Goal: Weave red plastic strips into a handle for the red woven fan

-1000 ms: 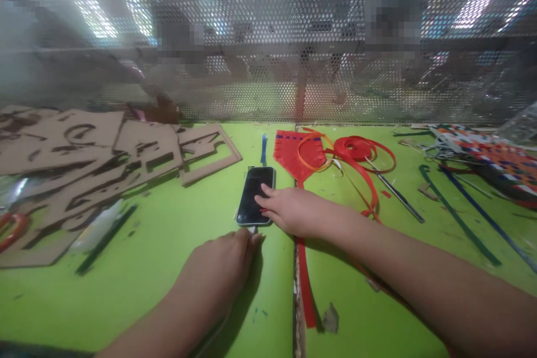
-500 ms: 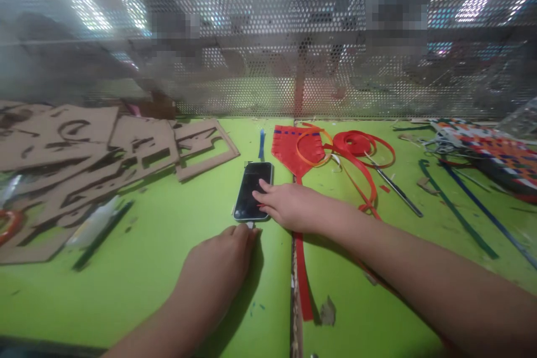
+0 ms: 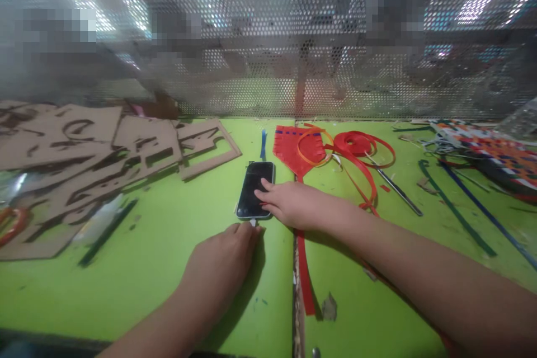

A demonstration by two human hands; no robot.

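The right hand [image 3: 293, 205] is laid over the smartphone [image 3: 255, 190], loosely spread and not closed around it, with the fingertips [image 3: 264, 183] pressed on the dark screen, so the phone appears to be pinned against sliding. The left hand [image 3: 220, 271] is curled in at the phone's lower edge, its fingers bunched at a small white connector [image 3: 253, 223]. Whether that piece is truly gripped cannot be told, as it is mostly hidden by the fingers.

The phone is laid flat, screen up, on a green worktable [image 3: 126, 302]. To the left of the phone, cut cardboard templates [image 3: 146, 145] are heaped. Just beyond the phone, a narrow blue strip [image 3: 263, 144] is lying. Beyond it and to the right, a red woven plastic piece [image 3: 296, 148] and a coil of red strapping [image 3: 356, 144] are spread out. Further right of the phone, dark green strips [image 3: 455, 207] and a multicoloured woven mat [image 3: 486, 156] are laid. Well beyond the phone, a perforated metal screen [image 3: 268, 39] is seen, with blurred shapes behind it.
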